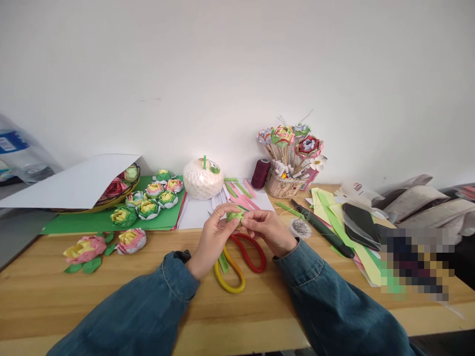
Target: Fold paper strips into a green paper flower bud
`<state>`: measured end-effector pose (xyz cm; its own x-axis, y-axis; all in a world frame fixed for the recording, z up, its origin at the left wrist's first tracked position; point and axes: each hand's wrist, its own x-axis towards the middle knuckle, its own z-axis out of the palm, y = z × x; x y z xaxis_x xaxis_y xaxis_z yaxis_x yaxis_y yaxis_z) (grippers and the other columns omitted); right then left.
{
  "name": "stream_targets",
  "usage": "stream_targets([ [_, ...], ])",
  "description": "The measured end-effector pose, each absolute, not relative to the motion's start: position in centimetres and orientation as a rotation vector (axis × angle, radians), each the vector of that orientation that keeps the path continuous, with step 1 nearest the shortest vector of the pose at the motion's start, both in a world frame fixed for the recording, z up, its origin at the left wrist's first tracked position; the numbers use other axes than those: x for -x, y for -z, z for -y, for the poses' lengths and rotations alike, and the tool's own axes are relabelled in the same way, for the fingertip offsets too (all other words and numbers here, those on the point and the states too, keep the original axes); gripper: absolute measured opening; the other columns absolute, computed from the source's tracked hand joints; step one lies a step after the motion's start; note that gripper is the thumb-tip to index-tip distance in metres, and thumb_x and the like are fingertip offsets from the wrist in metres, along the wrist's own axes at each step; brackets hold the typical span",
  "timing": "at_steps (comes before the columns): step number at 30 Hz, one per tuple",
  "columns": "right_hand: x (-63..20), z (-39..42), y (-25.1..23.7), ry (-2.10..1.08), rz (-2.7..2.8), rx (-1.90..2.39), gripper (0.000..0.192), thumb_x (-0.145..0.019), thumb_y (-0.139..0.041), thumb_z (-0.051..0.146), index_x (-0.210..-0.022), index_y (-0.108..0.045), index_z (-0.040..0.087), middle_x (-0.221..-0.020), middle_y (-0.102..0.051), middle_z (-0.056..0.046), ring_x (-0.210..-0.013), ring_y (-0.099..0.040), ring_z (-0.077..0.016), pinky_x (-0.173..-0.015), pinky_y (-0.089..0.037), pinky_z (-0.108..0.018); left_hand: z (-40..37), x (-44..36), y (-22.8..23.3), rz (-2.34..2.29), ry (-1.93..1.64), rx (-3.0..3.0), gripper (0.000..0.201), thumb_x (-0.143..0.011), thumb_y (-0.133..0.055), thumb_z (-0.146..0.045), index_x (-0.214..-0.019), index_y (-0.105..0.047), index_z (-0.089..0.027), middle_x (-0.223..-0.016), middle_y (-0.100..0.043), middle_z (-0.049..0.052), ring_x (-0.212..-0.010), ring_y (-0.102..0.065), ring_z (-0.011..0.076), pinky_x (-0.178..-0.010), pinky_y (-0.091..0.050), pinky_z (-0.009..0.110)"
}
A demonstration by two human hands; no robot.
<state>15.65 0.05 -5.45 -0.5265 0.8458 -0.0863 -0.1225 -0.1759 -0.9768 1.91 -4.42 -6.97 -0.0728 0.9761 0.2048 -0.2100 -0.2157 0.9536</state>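
Note:
Both my hands meet over the middle of the wooden table [111, 291] and pinch a small folded green paper piece [236, 214]. My left hand [214, 232] holds its left side with thumb and fingers; a ring shows on one finger. My right hand [267, 229] grips its right side. Under my hands lie scissors with a red handle loop [249, 249] and a yellow handle loop [229, 278], and a green paper strip [223, 262] lies by them.
Several folded paper flowers [148, 198] sit on a green sheet [74, 222] at the left, two more [100, 245] on bare wood. A white netted ball [203, 179], dark red thread spool [260, 173], basket of paper flowers [287, 163], paper strips [237, 193], wire coil [299, 227] and a black phone [359, 222] are around.

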Motion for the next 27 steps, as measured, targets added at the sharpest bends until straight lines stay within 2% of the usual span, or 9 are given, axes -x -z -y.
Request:
stream_targets([
  [4,-15.71,0.06,5.34,-1.737,1.409,0.879,0.03,-0.055,-0.075,0.038,-0.069,-0.065,0.012,-0.058,-0.063,0.001,-0.04,-0.045,-0.0027,-0.04,-0.032,-0.017,4.31,-1.86,7.02,-0.984,-1.516,-1.142,0.019,-0.072,-0.059,-0.027,-0.088,-0.056,-0.018,-0.108,-0.051,0.005,-0.09,-0.055,0.0165,-0.07,-0.053,0.028],
  [12,-15.25,0.52,5.01,-1.643,1.454,0.954,0.03,-0.051,-0.077,0.035,-0.057,-0.06,0.012,-0.046,-0.054,0.004,-0.037,-0.042,-0.003,-0.037,-0.03,-0.017,4.4,-1.89,7.07,-1.029,-1.552,-1.195,0.011,-0.07,-0.061,-0.024,-0.08,-0.061,-0.018,-0.102,-0.055,0.006,-0.104,-0.051,0.0216,-0.079,-0.048,0.03],
  [16,-15.26,0.56,4.99,-1.632,1.47,0.947,0.03,-0.05,-0.078,0.034,-0.055,-0.058,0.012,-0.044,-0.052,0.006,-0.036,-0.041,-0.0023,-0.037,-0.028,-0.017,4.41,-1.79,7.21,-0.998,-1.516,-1.151,0.012,-0.072,-0.06,-0.024,-0.082,-0.061,-0.019,-0.105,-0.054,0.005,-0.098,-0.054,0.0197,-0.076,-0.048,0.028],
  [22,-15.5,0.57,5.04,-1.674,1.445,0.933,0.031,-0.057,-0.073,0.039,-0.071,-0.066,0.013,-0.055,-0.057,0.003,-0.039,-0.041,-0.0023,-0.038,-0.03,-0.017,4.26,-1.8,7.2,-0.916,-1.523,-1.031,0.017,-0.071,-0.061,-0.026,-0.084,-0.057,-0.016,-0.112,-0.052,0.006,-0.084,-0.058,0.0144,-0.071,-0.052,0.027],
  [27,-15.64,0.28,5.22,-1.682,1.513,0.92,0.03,-0.063,-0.068,0.042,-0.067,-0.064,0.012,-0.056,-0.058,0.002,-0.041,-0.042,-0.0033,-0.039,-0.032,-0.017,4.28,-1.89,7.05,-0.922,-1.535,-1.04,0.017,-0.07,-0.062,-0.025,-0.082,-0.057,-0.016,-0.114,-0.05,0.005,-0.084,-0.058,0.0133,-0.072,-0.052,0.027],
])
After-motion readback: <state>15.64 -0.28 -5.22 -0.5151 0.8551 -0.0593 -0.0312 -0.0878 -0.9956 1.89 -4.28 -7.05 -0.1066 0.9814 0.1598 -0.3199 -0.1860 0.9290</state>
